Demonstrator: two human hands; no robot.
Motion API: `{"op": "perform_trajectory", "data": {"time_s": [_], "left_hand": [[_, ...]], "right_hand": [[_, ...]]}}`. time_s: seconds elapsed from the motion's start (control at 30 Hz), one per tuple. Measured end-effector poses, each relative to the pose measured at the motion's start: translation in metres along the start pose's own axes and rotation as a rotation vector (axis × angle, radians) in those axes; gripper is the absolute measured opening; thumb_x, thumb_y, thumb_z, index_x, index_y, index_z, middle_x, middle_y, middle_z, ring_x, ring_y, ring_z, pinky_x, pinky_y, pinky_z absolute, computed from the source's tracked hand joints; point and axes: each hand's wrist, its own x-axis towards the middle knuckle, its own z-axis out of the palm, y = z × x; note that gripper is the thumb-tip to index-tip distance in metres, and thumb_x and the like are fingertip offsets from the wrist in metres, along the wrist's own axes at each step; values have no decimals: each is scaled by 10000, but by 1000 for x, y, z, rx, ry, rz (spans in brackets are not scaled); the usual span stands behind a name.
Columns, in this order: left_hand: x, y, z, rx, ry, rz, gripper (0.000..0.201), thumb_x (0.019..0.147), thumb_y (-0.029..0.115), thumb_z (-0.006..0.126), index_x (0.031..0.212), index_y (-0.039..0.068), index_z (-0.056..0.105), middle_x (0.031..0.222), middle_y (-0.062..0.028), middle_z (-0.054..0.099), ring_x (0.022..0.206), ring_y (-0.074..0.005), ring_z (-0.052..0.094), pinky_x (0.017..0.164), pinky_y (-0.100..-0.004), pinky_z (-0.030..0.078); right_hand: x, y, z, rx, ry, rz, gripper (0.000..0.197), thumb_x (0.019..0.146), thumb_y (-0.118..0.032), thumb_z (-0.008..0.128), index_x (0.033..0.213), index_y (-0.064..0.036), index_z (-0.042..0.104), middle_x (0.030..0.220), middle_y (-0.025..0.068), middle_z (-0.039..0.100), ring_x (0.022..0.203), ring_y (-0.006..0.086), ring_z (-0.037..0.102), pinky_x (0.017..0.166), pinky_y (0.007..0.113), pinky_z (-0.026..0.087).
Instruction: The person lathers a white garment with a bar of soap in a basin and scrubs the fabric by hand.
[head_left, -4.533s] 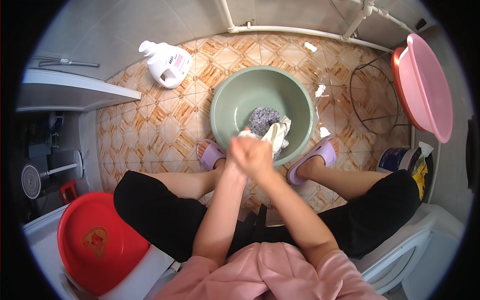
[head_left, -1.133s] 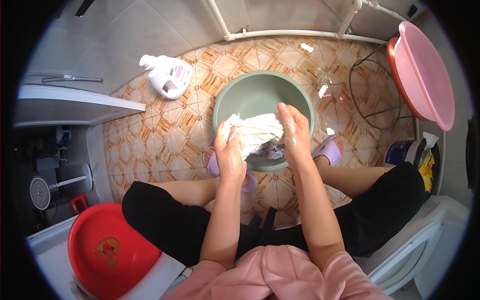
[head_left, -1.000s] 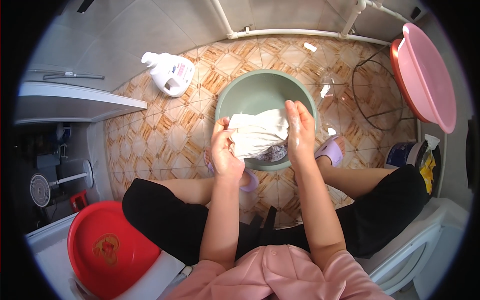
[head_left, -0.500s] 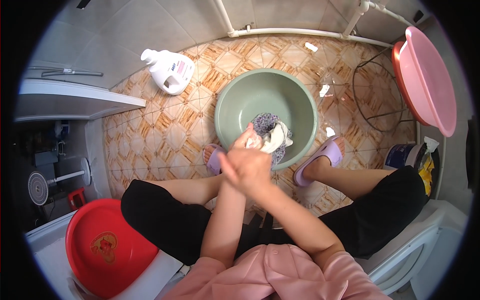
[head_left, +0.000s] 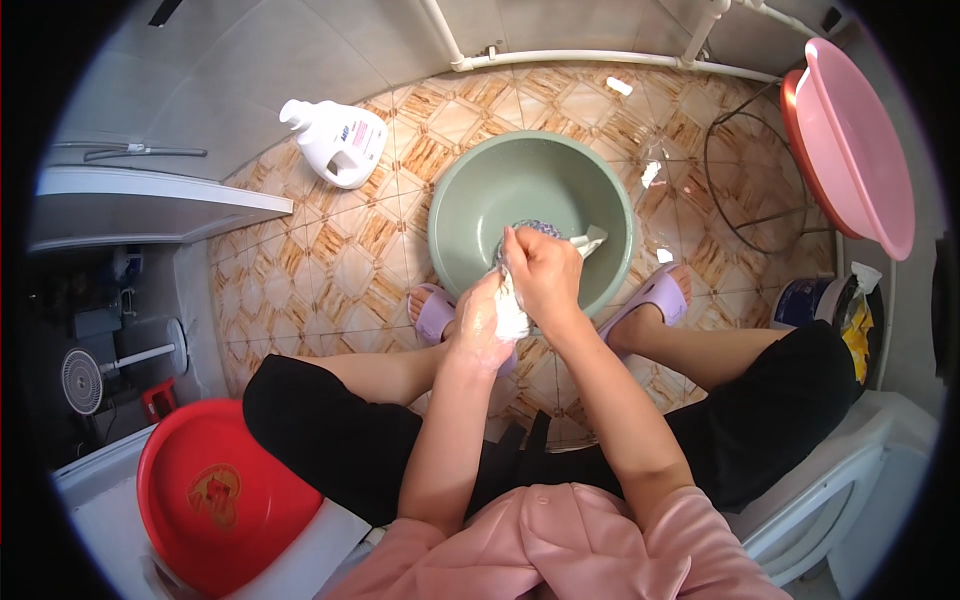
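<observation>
Both hands are over the near side of a grey-green basin [head_left: 470,190] on the floor, working on a white cloth [head_left: 513,318]. My right hand [head_left: 545,272] is closed in a fist around it, and one pale end sticks out toward the basin's right wall. Beneath the cloth, my left hand [head_left: 478,312] is turned palm up with the bunched cloth lying along it; its fingers are mostly hidden by the right hand. A purple-grey speckled cloth [head_left: 540,228] shows just beyond my knuckles. Whether it is joined to the white one I cannot tell.
A white detergent bottle [head_left: 342,145] stands left of the basin. A red basin [head_left: 215,500] is at lower left. On the right, a pink basin [head_left: 860,150] leans by a wire stand [head_left: 750,235]. White scraps [head_left: 650,174] lie on the tiles. Purple slippers [head_left: 655,300] flank the basin.
My right hand has moved up and forward, from across my left wrist onto the cloth, and has closed on it. The white cloth now lies along my left palm, with less speckled cloth visible.
</observation>
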Motion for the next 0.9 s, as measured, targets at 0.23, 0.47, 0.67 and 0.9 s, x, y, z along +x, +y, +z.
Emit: {"op": "perform_trajectory", "data": {"time_s": [0.23, 0.47, 0.67, 0.9], "left_hand": [[-6, 4, 1, -113, -66, 59, 255, 955, 288, 384, 880, 96, 535, 795, -23, 568, 748, -132, 580, 666, -278, 496], [-24, 42, 16, -190, -77, 11, 364, 911, 297, 491, 1114, -3, 536, 1052, -146, 613, 955, -250, 598, 855, -372, 480], [-44, 63, 27, 290, -139, 321, 278, 805, 97, 630, 1042, -32, 563, 990, -138, 611, 933, -202, 590, 825, -289, 464], [-31, 51, 28, 586, 28, 460, 328, 930, 281, 510, 971, -30, 607, 892, -46, 616, 801, -88, 541, 723, -233, 439]], "right_hand": [[-19, -15, 19, -56, -108, -392, 214, 769, -200, 592, 592, -83, 554, 548, 113, 540, 478, 304, 543, 486, 383, 452], [20, 21, -24, 671, -502, 258, 332, 837, -296, 610, 666, -14, 574, 597, 19, 519, 562, 116, 462, 554, 273, 384], [27, 22, -46, 844, -482, 118, 166, 899, -162, 531, 805, -29, 563, 691, -43, 510, 652, 46, 447, 596, 200, 372], [7, -26, -20, 992, -121, 398, 216, 906, -221, 506, 821, -26, 544, 746, -12, 527, 687, 56, 448, 569, 221, 377]]}}
